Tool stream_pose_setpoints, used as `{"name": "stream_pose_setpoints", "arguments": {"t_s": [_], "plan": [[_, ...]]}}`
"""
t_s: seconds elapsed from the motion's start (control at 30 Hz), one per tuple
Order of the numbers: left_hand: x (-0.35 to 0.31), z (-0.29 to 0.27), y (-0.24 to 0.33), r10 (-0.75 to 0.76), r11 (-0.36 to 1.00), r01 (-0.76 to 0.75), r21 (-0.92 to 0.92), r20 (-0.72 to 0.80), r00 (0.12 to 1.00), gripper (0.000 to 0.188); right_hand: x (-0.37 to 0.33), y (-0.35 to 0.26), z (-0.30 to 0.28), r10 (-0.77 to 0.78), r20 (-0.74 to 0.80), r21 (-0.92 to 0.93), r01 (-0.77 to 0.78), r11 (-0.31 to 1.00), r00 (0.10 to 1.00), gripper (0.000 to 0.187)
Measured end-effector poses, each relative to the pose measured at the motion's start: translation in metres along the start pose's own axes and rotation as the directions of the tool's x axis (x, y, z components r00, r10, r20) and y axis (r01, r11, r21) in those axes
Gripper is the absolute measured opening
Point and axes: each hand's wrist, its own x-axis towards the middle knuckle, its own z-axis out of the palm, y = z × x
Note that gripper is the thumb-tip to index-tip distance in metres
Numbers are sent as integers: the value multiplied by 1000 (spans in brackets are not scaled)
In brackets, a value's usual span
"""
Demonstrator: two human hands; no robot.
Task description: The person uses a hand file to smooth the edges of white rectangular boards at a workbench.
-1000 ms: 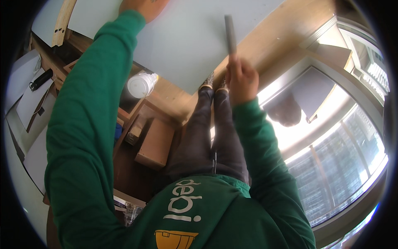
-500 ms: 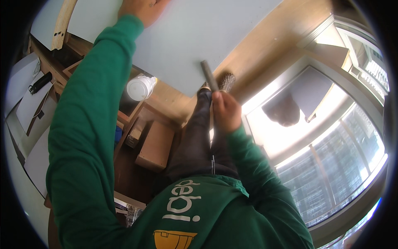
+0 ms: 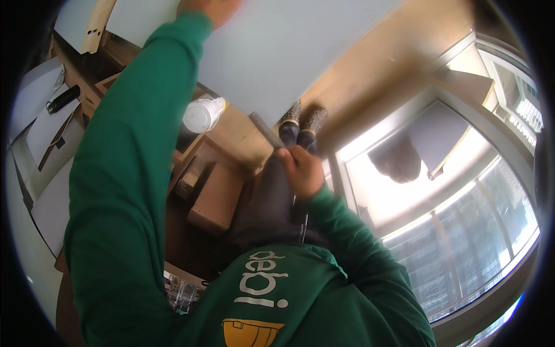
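Note:
My right hand (image 3: pixel 304 170) is closed around one end of a short, dull grey-brown bar (image 3: pixel 266 130), held out over my legs. The bar's free end points up and to the left, close to the lower corner of a large pale grey panel (image 3: pixel 277 55); whether they touch I cannot tell. At the top edge of the picture my left hand (image 3: pixel 213 9) lies at the panel's left part, its fingers cut off by the frame.
A white tub (image 3: pixel 199 117) stands left of the panel's corner. Below it are a brown box (image 3: pixel 217 198) and wooden framing. A light curved wooden piece (image 3: pixel 97 29) and a black cylindrical item (image 3: pixel 63 99) lie far left. A bright window (image 3: pixel 462 231) fills the right.
My right hand has drawn back toward my body and slightly left. The bar has swung, its free end now lower and further left, away from the panel's middle. My left hand remains at the panel.

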Motion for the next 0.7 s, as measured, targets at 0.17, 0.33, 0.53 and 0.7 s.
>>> {"name": "stream_pose_setpoints", "arguments": {"t_s": [0.17,0.33,0.53,0.7], "plan": [[2,4,0,13,1000,-13,-24,-28,1000,61,0,4,-15,50,-37,115,-46,992,998,29],[-3,2,-4,18,1000,-19,-23,-49,999,61,-5,22,-21,147,-41,268,-131,954,988,38],[-3,5,-5,19,999,-22,-35,-69,997,63,-3,41,-9,132,-23,207,-125,970,991,40],[-2,6,-5,16,999,-19,-40,-75,997,62,-3,46,2,108,-32,221,-98,970,994,36]]}}
